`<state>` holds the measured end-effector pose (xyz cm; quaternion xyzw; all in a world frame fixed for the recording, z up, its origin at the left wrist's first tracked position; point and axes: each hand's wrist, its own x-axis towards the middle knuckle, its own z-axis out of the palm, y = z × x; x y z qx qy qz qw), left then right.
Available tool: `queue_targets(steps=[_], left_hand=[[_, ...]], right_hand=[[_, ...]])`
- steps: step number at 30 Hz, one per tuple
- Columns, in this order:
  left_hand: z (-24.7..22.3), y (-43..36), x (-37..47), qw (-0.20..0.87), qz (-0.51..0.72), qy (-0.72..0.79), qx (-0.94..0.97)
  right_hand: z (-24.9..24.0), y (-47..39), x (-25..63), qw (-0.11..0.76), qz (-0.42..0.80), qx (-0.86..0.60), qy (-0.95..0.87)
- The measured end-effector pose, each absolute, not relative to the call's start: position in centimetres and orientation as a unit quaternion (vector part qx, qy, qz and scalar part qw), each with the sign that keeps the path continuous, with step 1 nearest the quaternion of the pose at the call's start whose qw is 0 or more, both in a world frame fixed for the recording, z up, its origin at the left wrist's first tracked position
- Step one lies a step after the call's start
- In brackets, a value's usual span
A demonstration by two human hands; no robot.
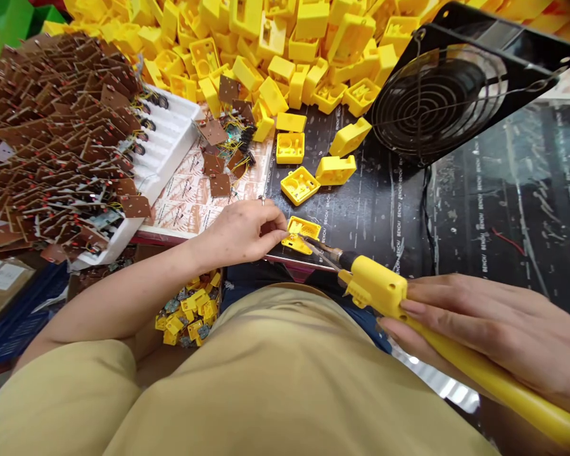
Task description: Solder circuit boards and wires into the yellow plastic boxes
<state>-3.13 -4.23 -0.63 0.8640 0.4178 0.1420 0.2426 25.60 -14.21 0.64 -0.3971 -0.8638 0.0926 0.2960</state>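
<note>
At the back: large heap of yellow casings (275, 44), with single pieces strewn forward toward the work point. At left: dense mass of brown boards (61, 126), partly covering white foam tray (173, 136); next to it, small cluster of wired boards (218, 158). At right rear: black fan (422, 114).

Just beside left hand (244, 231): open yellow casing (308, 228), near front edge of tabletop (484, 209) — thumb and forefinger close together at its left side, exact grip not discernible. Right hand (494, 323): closed around yellow-handled tool (377, 285), metal tip at the casing.

Tabletop: black, scuffed, printed with lettering.
</note>
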Motion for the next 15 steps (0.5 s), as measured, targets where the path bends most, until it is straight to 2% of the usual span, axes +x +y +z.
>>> queue_targets(steps=[5,11,15], left_hand=[[-0.7,-4.5,-3.0,0.222,0.118,0.43,0.867],[-0.4,-4.4,-2.7,0.186,0.086,0.418,0.885],[-0.3,-4.4,-2.6,0.164,0.058,0.415,0.893]], right_hand=[[1.2,-13.5,24.9,0.325,0.103,-0.334,-0.879],[1.2,-12.4,24.3,0.339,0.056,-0.276,-0.898],[1.5,-12.4,25.6,0.326,0.062,-0.301,-0.894]])
